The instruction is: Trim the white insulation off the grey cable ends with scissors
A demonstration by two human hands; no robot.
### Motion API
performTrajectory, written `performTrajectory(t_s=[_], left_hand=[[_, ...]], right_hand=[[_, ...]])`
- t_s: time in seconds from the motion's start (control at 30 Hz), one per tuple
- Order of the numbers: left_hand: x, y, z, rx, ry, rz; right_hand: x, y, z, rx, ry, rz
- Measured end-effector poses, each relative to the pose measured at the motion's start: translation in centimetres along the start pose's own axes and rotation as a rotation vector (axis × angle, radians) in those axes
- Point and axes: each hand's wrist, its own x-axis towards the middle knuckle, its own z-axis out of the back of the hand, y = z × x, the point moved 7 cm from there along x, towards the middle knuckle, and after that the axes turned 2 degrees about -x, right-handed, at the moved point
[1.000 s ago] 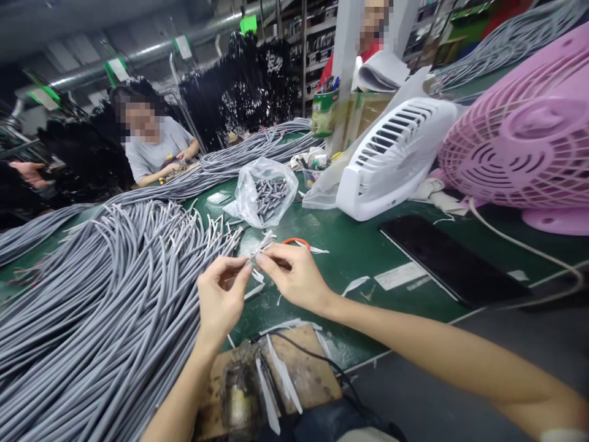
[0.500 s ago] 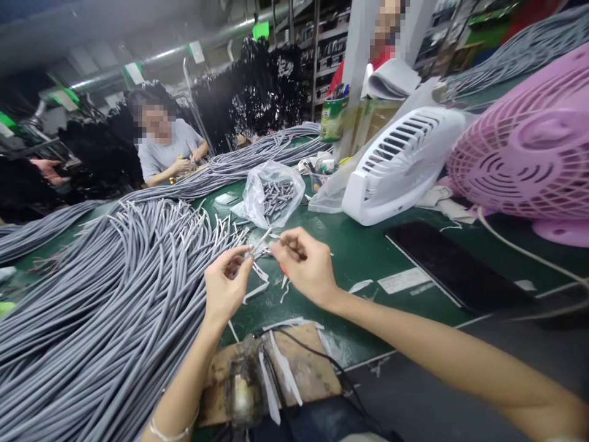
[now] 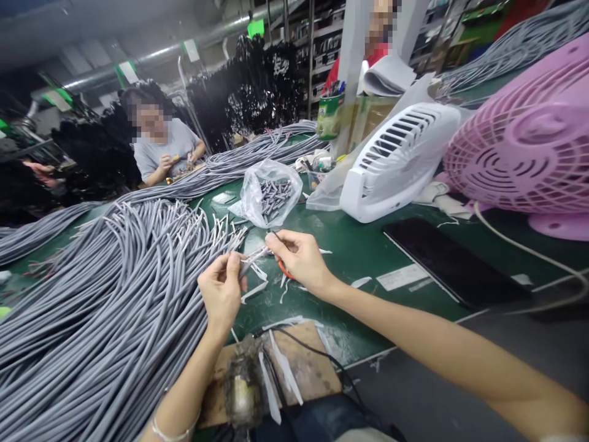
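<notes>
My left hand (image 3: 223, 282) is closed in a pinch on a grey cable near its end. Thin whitish strands (image 3: 256, 253) run from there to the fingertips of my right hand (image 3: 299, 258), which pinch their far ends. A dark, thin piece sticks up by the right fingertips; what it is I cannot make out. Under the right palm shows an orange curved handle (image 3: 286, 271), its tool mostly hidden. A large bundle of grey cables (image 3: 124, 307) with pale stripped ends lies to the left, beside my left hand.
Beyond my hands sits a clear plastic bag (image 3: 251, 193) of short grey pieces. A white fan (image 3: 396, 159), a pink fan (image 3: 519, 141) and a black phone (image 3: 451, 261) are on the right. A wooden board (image 3: 317, 362) with a device lies in front. A co-worker (image 3: 161, 147) sits across.
My right fingers have come in and now pinch the pale strands, drawn out between both hands. My left hand has shifted slightly left and down. The co-worker's hand has risen.
</notes>
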Motion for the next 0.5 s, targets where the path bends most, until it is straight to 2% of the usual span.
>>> performTrajectory(t_s=[0.13, 0.23, 0.4, 0.5], left_hand=[[0.2, 1.0, 0.1, -0.209, -0.063, 0.126], [0.3, 1.2, -0.2, -0.335, -0.066, 0.206], [0.5, 0.8, -1.3, -0.45, 0.065, 0.22], [0.3, 1.2, -1.9, -0.494, 0.125, 0.238]], right_hand=[[0.0, -0.1, 0.1, 0.021, -0.012, -0.023], [0.1, -0.3, 0.2, 0.062, -0.022, -0.057], [0.3, -0.9, 0.0, 0.282, -0.038, -0.14], [-0.1, -1.0, -1.2, 0.399, 0.054, -0.205]])
